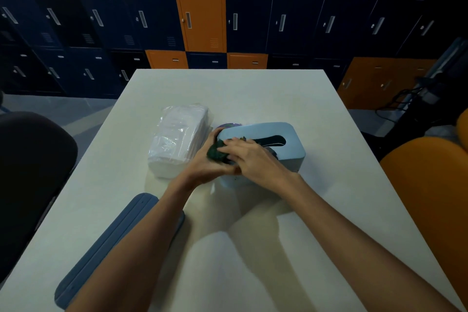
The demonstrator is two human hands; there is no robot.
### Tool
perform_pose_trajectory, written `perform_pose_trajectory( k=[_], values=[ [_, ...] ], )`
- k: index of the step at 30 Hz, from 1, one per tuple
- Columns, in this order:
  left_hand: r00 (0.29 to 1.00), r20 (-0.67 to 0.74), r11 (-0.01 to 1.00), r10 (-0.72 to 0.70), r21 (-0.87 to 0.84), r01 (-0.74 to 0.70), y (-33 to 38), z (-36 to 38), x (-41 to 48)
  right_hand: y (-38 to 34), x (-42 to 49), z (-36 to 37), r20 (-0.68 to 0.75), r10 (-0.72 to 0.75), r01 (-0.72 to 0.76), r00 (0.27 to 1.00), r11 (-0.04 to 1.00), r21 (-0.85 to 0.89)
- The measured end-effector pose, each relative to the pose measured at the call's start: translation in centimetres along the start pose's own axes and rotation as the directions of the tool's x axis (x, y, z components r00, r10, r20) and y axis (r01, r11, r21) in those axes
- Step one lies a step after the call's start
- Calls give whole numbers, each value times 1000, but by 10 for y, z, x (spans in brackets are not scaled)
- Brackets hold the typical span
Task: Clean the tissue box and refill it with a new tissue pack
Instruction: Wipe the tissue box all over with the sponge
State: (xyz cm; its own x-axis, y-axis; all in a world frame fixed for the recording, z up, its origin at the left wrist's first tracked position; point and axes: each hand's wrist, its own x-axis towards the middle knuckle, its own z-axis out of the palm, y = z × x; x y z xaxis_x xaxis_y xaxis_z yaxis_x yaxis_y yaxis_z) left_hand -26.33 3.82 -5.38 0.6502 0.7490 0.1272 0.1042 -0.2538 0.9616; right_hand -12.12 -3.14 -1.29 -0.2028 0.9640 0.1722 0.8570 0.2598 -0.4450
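Note:
A light blue tissue box (291, 151) with a dark slot on top lies at the middle of the white table (253, 88). My right hand (253, 159) lies over its near left part, fingers curled on a dark green cloth (215, 153) pressed against the box. My left hand (202, 166) grips the box's left end beside the cloth, thumb up along the end. Just left of the box lies a new tissue pack (177, 139), white in clear plastic wrap.
A flat blue-grey panel (114, 235) lies near the table's front left, partly under my left forearm. A small round purplish object (229, 125) peeks out behind the box. A dark chair (33, 159) stands left, an orange chair (430, 185) right, lockers behind.

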Motion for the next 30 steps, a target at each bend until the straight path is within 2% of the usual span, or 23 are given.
perform_pose_trajectory(
  k=[5, 8, 12, 15, 17, 19, 21, 24, 27, 30],
  values=[
    [998, -68, 999, 7, 34, -5, 8, 0, -2, 27, -53, -20, -19, -68, 69, 997, 997, 34],
    [997, -72, 998, -28, 54, 31, 6, -1, -1, 48, -75, -39, -9, -25, 25, 1000, 998, 56],
    [997, -70, 997, -44, 58, 48, 7, -2, -1, 58, -69, -48, -80, 155, -148, 985, 986, 83],
    [997, -64, 998, -47, 47, 50, 8, 0, -2, 42, -60, -23, -245, 386, -390, 889, 920, 34],
    [997, -75, 999, -35, 32, 38, 10, 1, -2, 17, -53, 2, -360, 425, -456, 830, 890, 0],
    [997, -75, 999, -25, 20, 26, 10, 2, -2, -7, -46, 22, -389, 310, -351, 867, 935, -38],
    [998, -69, 1000, -13, 24, 15, 9, 2, -3, -16, -48, 30, -332, 179, -211, 926, 976, -61],
    [998, -66, 1000, -16, 22, 17, 9, 2, -2, 6, -65, 16, -322, 91, -131, 942, 986, -105],
    [996, -79, 999, -37, 31, 39, 8, 2, -1, 35, -81, -1, -379, 213, -238, 901, 971, -20],
    [995, -86, 999, -47, 12, 48, 7, 3, -1, 32, -74, 7, -466, 347, -362, 814, 930, 60]
  ],
)
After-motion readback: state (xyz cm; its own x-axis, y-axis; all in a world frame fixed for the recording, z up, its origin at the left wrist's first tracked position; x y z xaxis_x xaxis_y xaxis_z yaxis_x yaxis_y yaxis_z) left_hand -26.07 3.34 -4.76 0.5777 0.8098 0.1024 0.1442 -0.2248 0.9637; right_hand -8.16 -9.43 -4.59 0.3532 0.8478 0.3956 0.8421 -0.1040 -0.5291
